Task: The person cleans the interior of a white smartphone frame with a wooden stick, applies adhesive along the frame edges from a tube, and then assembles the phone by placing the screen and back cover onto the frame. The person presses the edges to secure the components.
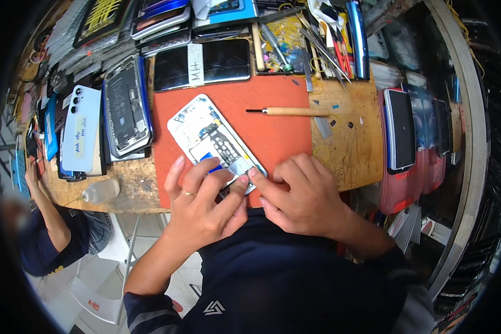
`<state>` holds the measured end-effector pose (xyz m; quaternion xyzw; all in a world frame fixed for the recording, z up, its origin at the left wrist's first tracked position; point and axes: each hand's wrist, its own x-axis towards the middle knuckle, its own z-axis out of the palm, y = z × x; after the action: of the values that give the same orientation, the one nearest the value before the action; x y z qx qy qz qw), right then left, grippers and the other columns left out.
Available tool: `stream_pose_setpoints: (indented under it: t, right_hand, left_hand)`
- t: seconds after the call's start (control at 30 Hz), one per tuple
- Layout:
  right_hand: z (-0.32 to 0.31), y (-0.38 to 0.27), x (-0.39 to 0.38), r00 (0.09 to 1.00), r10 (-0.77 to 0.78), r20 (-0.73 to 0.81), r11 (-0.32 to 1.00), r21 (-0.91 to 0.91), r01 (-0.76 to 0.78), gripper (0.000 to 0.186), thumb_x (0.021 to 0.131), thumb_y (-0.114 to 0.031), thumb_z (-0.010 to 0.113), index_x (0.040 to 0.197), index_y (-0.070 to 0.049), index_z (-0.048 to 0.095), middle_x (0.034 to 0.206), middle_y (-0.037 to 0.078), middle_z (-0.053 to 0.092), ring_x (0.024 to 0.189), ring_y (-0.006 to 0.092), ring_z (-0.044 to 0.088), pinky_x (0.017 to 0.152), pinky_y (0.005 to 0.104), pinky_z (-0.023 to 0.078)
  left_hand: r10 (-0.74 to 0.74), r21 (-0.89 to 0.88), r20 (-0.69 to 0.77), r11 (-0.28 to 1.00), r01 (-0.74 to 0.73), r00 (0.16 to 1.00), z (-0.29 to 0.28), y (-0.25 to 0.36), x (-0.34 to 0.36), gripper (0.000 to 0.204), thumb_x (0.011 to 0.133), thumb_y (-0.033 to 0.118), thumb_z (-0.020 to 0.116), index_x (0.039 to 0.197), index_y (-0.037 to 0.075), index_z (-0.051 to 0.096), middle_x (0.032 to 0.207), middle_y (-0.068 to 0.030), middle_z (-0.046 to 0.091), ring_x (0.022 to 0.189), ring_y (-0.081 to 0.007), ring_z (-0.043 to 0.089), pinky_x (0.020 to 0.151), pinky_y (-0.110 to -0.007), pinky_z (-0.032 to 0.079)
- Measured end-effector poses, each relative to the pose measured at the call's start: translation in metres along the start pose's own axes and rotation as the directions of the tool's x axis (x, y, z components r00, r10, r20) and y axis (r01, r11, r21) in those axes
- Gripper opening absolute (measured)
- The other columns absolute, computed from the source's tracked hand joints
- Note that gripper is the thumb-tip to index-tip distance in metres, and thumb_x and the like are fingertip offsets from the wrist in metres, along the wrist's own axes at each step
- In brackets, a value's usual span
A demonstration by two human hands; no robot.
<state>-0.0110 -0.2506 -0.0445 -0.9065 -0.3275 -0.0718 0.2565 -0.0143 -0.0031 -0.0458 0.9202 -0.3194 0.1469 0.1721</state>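
A white opened phone (197, 119) lies tilted on an orange-red mat (284, 142), with its inner boards and a blue patch showing. My left hand (206, 203) is over its lower left part, with thumb and forefinger closed at the bottom end and the other fingers raised and curled. From the right, my right hand (306, 195) holds the phone's lower right corner, its forefinger tip on the edge and its other fingers folded in. Between the two hands' fingertips, the exact contact is partly hidden. Beyond the phone lies a thin black-tipped tool with a wooden handle (295, 112).
Dark-screened phones (225, 60) lie behind the mat. At left are an opened phone (125, 106), a pale blue phone (83, 131) and a clear bottle (103, 191). Tweezers (323, 44) and other tools stand at the back right. Another person's arm (50, 214) reaches in at far left.
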Motion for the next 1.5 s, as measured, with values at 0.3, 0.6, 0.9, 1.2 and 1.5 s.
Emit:
stream_pose_setpoints:
  t: [0.3,0.6,0.9,1.2,1.5]
  right_hand:
    - [0.006,0.001,-0.011,0.996,-0.009,-0.086,0.999,-0.035,0.006,0.053,0.083,-0.029,0.084,0.133,-0.011,0.078,0.102,0.002,0.059,0.095,0.0239,0.06,0.079,0.0386,0.047]
    - [-0.001,-0.018,0.005,0.972,0.215,-0.095,0.975,0.076,-0.208,0.081,0.075,-0.035,0.091,0.145,-0.001,0.066,0.107,0.009,0.06,0.094,0.0269,0.059,0.078,0.0423,0.047]
    - [0.018,-0.044,0.044,0.972,0.226,-0.061,0.974,-0.008,-0.227,0.09,0.076,-0.04,0.091,0.152,-0.003,0.059,0.14,0.023,0.057,0.114,0.0353,0.059,0.09,0.0489,0.045]
    - [0.024,-0.042,0.044,0.968,0.235,-0.083,0.972,0.001,-0.236,0.085,0.076,-0.03,0.089,0.15,-0.001,0.059,0.141,0.023,0.058,0.117,0.0358,0.059,0.092,0.0511,0.046]
    - [0.013,-0.037,0.054,0.992,0.122,-0.015,0.992,-0.012,-0.122,0.075,0.079,-0.032,0.086,0.145,-0.006,0.063,0.141,0.024,0.054,0.126,0.0395,0.054,0.102,0.0542,0.043]
  left_hand:
    - [-0.117,0.19,-0.059,0.974,0.126,0.991,-0.015,-0.043,0.041,0.041,0.084,0.02,0.073,0.124,0.015,0.08,0.11,-0.001,0.07,0.122,-0.0293,0.061,0.127,-0.057,0.022]
    - [-0.232,0.013,-0.074,0.972,0.234,0.97,-0.029,-0.063,0.048,0.044,0.079,0.009,0.067,0.121,0.011,0.079,0.112,-0.0056,0.07,0.12,-0.0286,0.063,0.128,-0.054,0.021]
    - [-0.148,0.176,0.019,0.974,0.143,0.989,-0.025,-0.056,0.03,0.026,0.073,0.017,0.079,0.098,0.018,0.082,0.115,-0.0004,0.068,0.126,-0.0286,0.06,0.126,-0.06,0.026]
    - [-0.049,0.173,-0.072,0.983,0.06,0.996,-0.026,-0.066,0.023,0.03,0.072,0.015,0.078,0.102,0.016,0.082,0.106,0.0028,0.072,0.117,-0.0258,0.065,0.124,-0.056,0.028]
    - [-0.079,0.135,-0.134,0.986,0.097,0.988,-0.027,-0.075,0.042,0.02,0.077,0.008,0.08,0.096,0.012,0.075,0.1,0.0001,0.071,0.114,-0.0259,0.068,0.12,-0.055,0.034]
